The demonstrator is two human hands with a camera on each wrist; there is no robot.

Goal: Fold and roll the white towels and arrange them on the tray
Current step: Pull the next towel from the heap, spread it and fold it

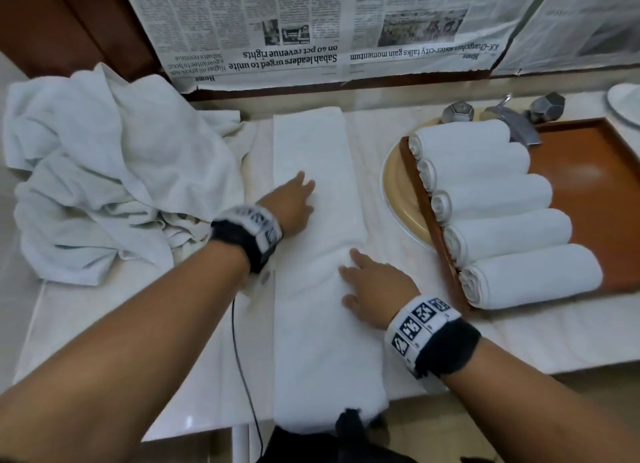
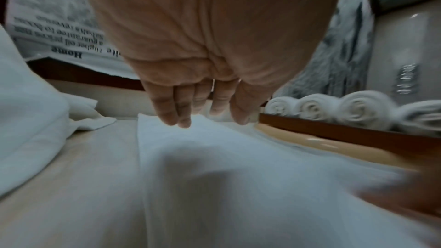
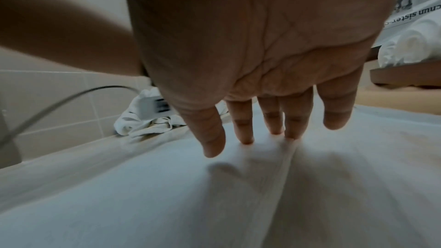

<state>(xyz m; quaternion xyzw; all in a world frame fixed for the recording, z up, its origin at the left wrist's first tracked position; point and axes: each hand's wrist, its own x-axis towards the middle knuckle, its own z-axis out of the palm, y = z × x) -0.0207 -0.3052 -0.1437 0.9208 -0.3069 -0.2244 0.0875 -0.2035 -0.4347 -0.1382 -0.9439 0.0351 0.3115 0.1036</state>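
White towel point(image 1: 322, 255) lies folded in a long strip on the counter point(image 1: 214, 376), left of the tray point(image 1: 588, 172) with five rolls point(image 1: 498, 206). Left hand point(image 1: 294, 203) and right hand point(image 1: 374, 289) press it flat, fingers straight, gripping nothing. Risk: near end overhangs the counter edge, so uneven pressure could skew the fold and the roll comes out loose

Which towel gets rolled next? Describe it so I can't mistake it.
On the pale counter, between the crumpled pile and the brown tray, lies a long folded towel. Both hands rest flat on it, and it alone is flat, neither rolled nor crumpled.
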